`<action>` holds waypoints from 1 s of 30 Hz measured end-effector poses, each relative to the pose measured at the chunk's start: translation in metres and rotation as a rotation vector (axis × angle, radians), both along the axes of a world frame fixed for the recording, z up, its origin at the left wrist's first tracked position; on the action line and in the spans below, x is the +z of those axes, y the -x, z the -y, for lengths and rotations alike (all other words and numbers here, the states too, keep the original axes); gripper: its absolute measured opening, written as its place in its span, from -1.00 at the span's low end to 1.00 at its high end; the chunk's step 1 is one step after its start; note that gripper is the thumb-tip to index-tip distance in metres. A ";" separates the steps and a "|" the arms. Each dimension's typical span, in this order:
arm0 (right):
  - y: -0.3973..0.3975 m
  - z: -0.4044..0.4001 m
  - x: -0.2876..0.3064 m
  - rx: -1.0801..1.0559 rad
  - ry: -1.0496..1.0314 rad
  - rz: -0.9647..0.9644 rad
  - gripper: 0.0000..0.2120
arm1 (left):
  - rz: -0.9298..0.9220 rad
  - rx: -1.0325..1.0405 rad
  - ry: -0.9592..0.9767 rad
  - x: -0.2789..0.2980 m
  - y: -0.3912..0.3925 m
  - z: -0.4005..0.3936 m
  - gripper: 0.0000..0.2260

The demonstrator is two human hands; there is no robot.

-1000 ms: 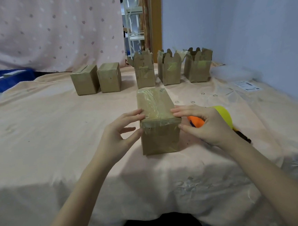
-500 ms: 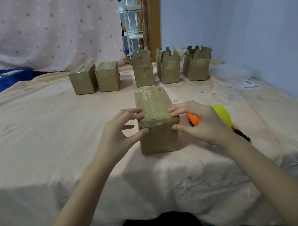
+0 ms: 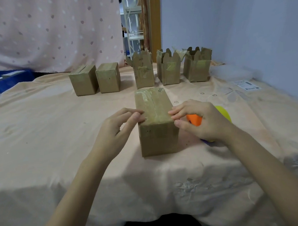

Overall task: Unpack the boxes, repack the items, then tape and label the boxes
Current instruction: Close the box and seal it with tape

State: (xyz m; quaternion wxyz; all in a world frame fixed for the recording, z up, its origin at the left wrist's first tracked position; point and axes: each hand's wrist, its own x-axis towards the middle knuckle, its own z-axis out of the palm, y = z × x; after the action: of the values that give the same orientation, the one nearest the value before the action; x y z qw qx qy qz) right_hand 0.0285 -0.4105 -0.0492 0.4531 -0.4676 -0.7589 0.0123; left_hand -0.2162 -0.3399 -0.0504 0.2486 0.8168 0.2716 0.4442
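Head view looks down on a tabletop (image 3: 38,133) draped in peach cloth, where a taped cardboard box (image 3: 155,119) lies lengthwise just in front of the person. Both hands work at its near top edge. The left hand (image 3: 117,131) has its fingers (image 3: 135,114) curled, thumb and fingertips pinching at the left corner of the tape. The right hand (image 3: 201,119) mirrors it — fingers bent, tips pressed to the right corner. Just behind that hand sits an orange and yellow tape dispenser (image 3: 195,119), mostly hidden. Farther back stand two closed boxes (image 3: 94,78) side by side and, to their right, three open boxes (image 3: 169,67) with flaps up. Labels (image 3: 247,84) lie near the wall — a blue bin (image 3: 5,81) sits far left.
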 end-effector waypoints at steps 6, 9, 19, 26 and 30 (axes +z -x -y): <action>0.020 -0.003 0.009 -0.184 -0.035 -0.055 -0.61 | 0.008 0.108 -0.009 0.006 -0.016 0.008 -0.66; 0.023 -0.004 0.003 -0.176 -0.049 -0.073 -0.65 | 0.041 0.125 -0.012 0.005 -0.018 0.008 -0.64; 0.012 -0.001 -0.030 -0.078 -0.123 -0.027 -0.76 | -0.024 0.152 -0.353 -0.024 -0.018 -0.002 -0.75; 0.035 -0.003 -0.030 -0.234 -0.149 -0.128 -0.67 | -0.126 0.393 -0.533 -0.045 -0.038 0.007 -0.74; 0.048 -0.011 -0.031 -0.354 -0.224 -0.129 -0.62 | -0.082 0.369 -0.448 -0.045 -0.039 0.009 -0.72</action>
State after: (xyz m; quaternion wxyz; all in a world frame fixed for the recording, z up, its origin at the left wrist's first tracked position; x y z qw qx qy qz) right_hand -0.0192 -0.3995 -0.0805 0.5450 -0.5385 -0.6309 -0.1222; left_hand -0.1774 -0.3487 -0.0957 -0.0342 0.8053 0.3204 0.4976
